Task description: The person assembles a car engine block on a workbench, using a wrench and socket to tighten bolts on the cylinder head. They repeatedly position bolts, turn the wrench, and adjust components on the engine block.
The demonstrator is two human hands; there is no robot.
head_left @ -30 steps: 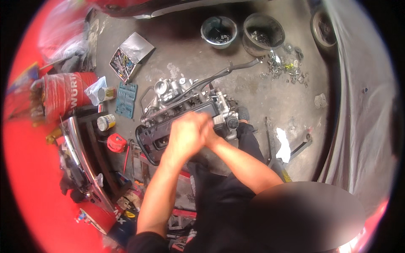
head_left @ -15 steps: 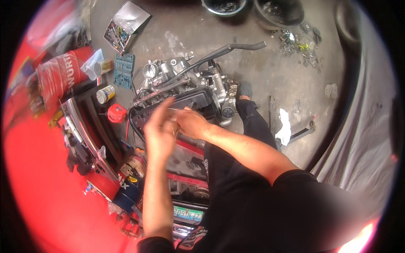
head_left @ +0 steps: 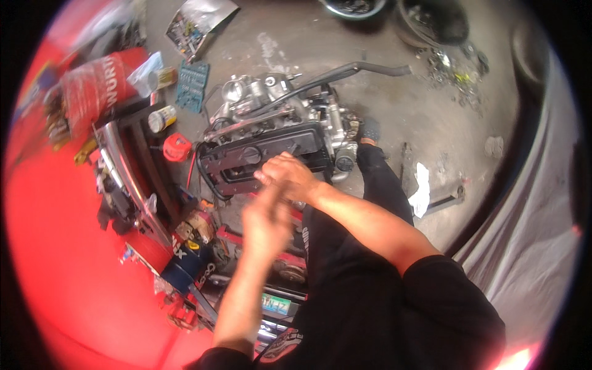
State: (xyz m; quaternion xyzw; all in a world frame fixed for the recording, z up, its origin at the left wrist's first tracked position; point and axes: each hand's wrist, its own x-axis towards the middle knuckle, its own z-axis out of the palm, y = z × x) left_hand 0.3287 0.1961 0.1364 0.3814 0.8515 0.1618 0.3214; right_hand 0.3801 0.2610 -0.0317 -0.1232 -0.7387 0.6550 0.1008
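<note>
My right hand (head_left: pixel 291 179) is held over the near edge of an engine's black valve cover (head_left: pixel 216 159), its fingers curled closed. Whatever they may grip is hidden. Just below and left of it, my left hand (head_left: pixel 266 225) is smeared by motion, with its fingertips close to the right hand. Whether it holds anything does not show. Beyond the hands, the engine (head_left: pixel 259 92) rests low down with silver metal parts, a round throttle opening and a long black hose (head_left: pixel 354 66) across its top.
To the left stand a red drum (head_left: pixel 102 86), a white can (head_left: pixel 162 118), a red round item (head_left: pixel 177 147) and a teal socket set (head_left: pixel 192 86). A box of tools (head_left: pixel 188 31) and tubs (head_left: pixel 435 24) lie farther off. A white cloth (head_left: pixel 420 191) is right of my leg.
My left hand has come down and toward me, from beside the right hand to below it. The right hand stays near the cover. The whole view has shifted slightly.
</note>
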